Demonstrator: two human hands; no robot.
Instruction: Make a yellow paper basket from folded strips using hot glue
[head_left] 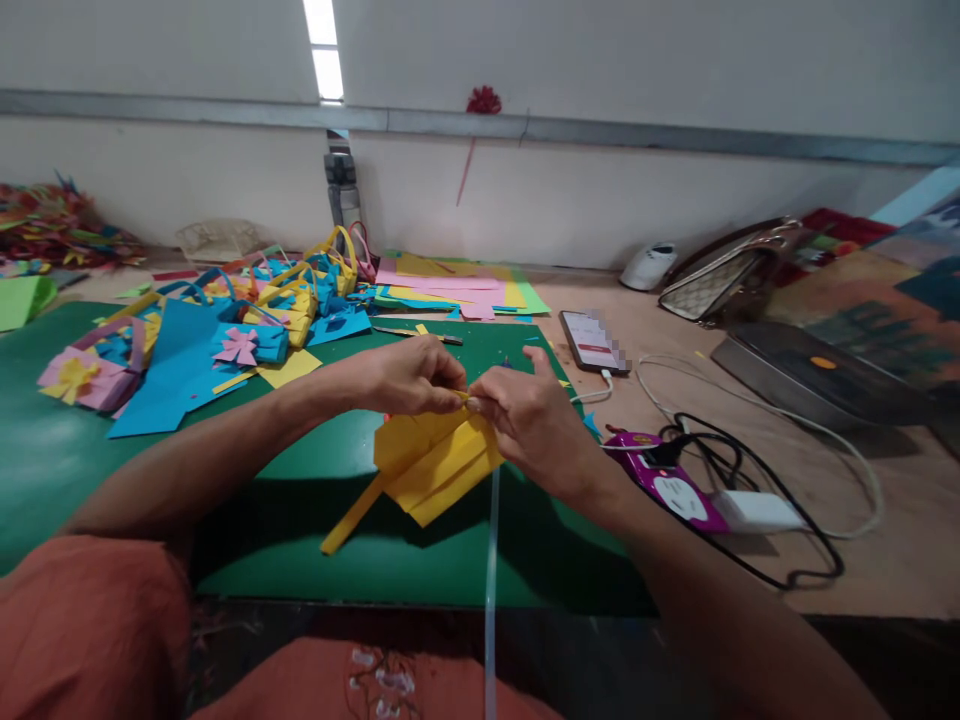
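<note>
A folded yellow paper piece [431,465] with pleated creases is held above the green mat between my hands. Its upper edge is pinched by my left hand [424,375], fingers closed. My right hand [521,405] is closed on the same edge, fingertips meeting the left ones, its index finger raised. From the paper's lower left a narrow yellow strip [351,517] sticks out. A long translucent stick [492,570] runs down from beneath my right hand toward my lap; what its upper end joins is hidden.
Small paper baskets with flowers [240,345] and blue sheets [169,370] lie left on the green mat [300,545]. A cutter knife [420,335] lies behind my hands. At right are a phone [592,340], a purple power strip [667,480], cables and a grey case [810,370].
</note>
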